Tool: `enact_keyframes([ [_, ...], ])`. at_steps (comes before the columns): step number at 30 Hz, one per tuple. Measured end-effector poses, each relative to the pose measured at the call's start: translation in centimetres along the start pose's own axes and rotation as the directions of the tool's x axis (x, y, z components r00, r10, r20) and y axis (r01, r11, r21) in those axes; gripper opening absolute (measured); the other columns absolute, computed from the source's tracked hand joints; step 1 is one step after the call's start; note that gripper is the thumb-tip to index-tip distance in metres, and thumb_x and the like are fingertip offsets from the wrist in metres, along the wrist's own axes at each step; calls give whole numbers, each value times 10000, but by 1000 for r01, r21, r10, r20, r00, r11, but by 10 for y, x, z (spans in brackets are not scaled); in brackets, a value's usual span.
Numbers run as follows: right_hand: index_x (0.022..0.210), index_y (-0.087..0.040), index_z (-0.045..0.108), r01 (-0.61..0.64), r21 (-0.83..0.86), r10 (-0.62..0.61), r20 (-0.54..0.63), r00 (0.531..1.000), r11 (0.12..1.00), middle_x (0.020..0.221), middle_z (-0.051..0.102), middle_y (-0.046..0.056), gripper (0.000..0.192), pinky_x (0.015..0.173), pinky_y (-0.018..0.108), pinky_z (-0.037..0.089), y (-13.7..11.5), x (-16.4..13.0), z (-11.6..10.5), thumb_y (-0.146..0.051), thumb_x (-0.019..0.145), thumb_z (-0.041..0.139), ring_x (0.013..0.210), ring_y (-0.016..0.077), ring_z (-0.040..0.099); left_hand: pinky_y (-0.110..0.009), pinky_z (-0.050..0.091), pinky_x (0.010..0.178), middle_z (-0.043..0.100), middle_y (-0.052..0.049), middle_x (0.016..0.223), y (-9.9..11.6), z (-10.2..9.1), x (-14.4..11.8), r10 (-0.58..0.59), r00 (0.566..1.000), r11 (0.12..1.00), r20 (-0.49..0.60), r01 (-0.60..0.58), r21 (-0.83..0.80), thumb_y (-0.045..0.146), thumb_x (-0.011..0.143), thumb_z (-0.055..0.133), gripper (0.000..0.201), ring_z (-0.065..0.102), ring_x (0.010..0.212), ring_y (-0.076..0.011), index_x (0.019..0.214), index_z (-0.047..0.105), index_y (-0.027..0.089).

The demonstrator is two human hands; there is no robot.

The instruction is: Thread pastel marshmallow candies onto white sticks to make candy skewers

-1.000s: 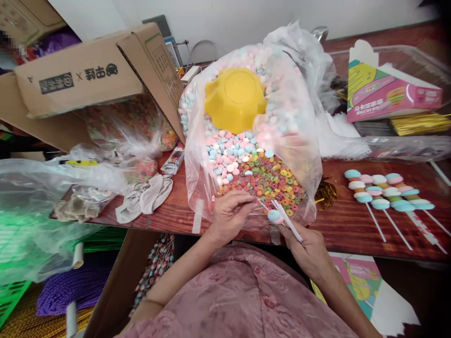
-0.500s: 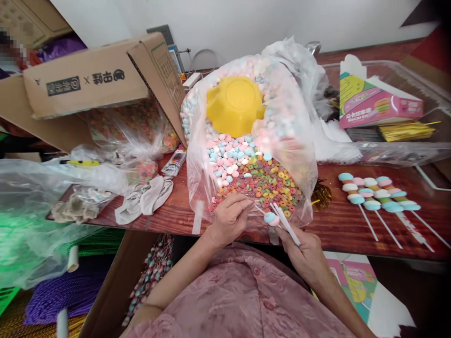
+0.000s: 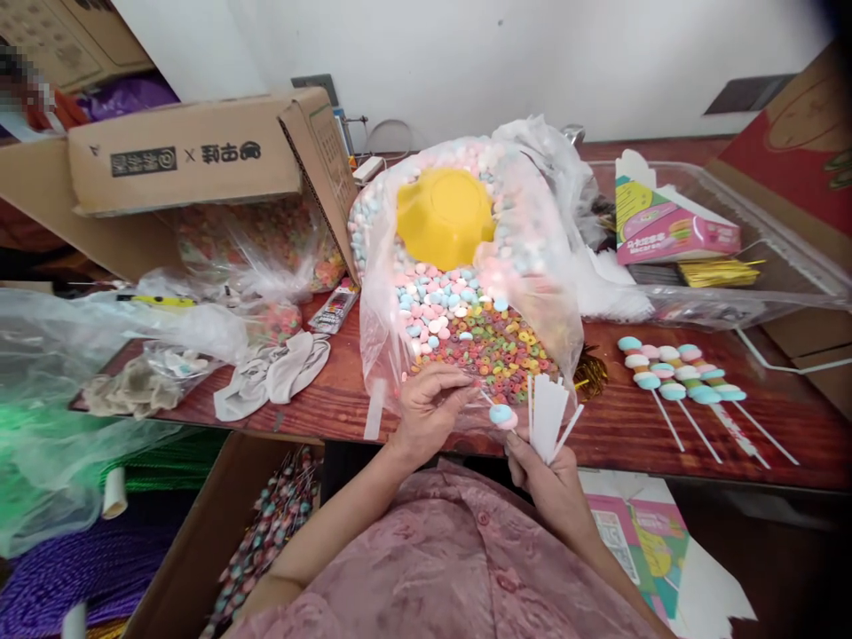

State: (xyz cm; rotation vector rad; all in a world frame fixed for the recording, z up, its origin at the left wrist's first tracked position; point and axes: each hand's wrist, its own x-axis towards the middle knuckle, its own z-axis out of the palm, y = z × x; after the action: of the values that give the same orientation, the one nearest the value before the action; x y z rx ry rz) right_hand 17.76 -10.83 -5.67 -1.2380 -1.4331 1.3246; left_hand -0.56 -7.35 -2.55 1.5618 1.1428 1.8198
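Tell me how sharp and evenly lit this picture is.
Head view: soft even light, centre fairly sharp around the candy bag and both hands, left, right; edges bend and smear, green plastic at left blurred; small pixelated patch top left.

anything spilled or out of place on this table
Nothing looks spilled. The candies stay inside the open plastic bag, though a yellow bowl sits upside down on the heap. Finished candy sticks lie in a loose row on the table.
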Motion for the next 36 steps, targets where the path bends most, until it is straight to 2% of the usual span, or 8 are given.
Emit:
enact_keyframes([
  [6,838,-183,746,279,-385,-308,-14,951,880,595,624,7,311,517,232,443,12,4,-12,-375,942,525,477,131,509,-231,581,717,754,-34,852,1,-1,7,155,985,988,74,-156,4,124,830,752,125,706,784,-121,899,791,220],
  [11,1027,-182,782,325,-456,-355,23,935,828,735,730,46,305,636,246,533,16,13,-25,-259,949,497,677,192,686,-250,570,753,747,-32,835,-3,1,11,-243,964,936,106,261,-235,232,786,811,31,690,814,-134,816,803,224],
  [18,1086,-206,775,280,-406,-297,22,955,870,756,741,30,308,632,258,547,20,21,-24,-251,954,500,634,189,679,-235,551,613,766,-37,841,-15,10,17,-644,734,580,217,653,-486,300,598,923,246,653,650,-110,734,760,174],
  [22,1138,-196,763,245,-424,-259,24,966,872,774,741,22,325,612,247,528,18,24,-28,-260,967,493,624,181,662,-276,582,724,764,-26,835,-19,15,15,-535,834,728,134,536,-427,318,666,894,217,696,760,-143,794,767,198],
  [25,1092,-193,771,230,-438,-250,12,968,869,695,696,-4,313,551,237,488,15,27,-30,-282,971,496,544,156,599,-302,579,789,769,-36,851,-19,15,18,-228,962,945,147,255,-204,245,783,813,84,710,819,-157,846,769,209],
  [30,963,-175,756,157,-329,-181,-44,983,931,574,554,-32,296,458,228,376,13,26,-26,-379,968,542,466,119,454,-370,568,875,786,-69,922,-22,11,23,128,948,976,292,-172,130,130,894,653,141,725,880,-176,909,763,217],
  [34,670,-178,615,64,-98,-63,9,998,993,514,424,-44,390,471,236,350,13,23,-19,-409,977,549,472,106,400,-321,584,799,781,-48,868,-29,13,17,-133,984,991,116,134,-3,225,844,741,37,720,823,-164,866,770,214],
  [36,720,-172,649,46,-63,-44,27,999,997,528,427,-43,363,479,236,353,14,25,-17,-415,974,558,488,107,399,-268,580,703,770,-24,829,-30,15,15,-394,919,891,29,389,-234,295,761,828,134,707,747,-140,850,770,212],
])
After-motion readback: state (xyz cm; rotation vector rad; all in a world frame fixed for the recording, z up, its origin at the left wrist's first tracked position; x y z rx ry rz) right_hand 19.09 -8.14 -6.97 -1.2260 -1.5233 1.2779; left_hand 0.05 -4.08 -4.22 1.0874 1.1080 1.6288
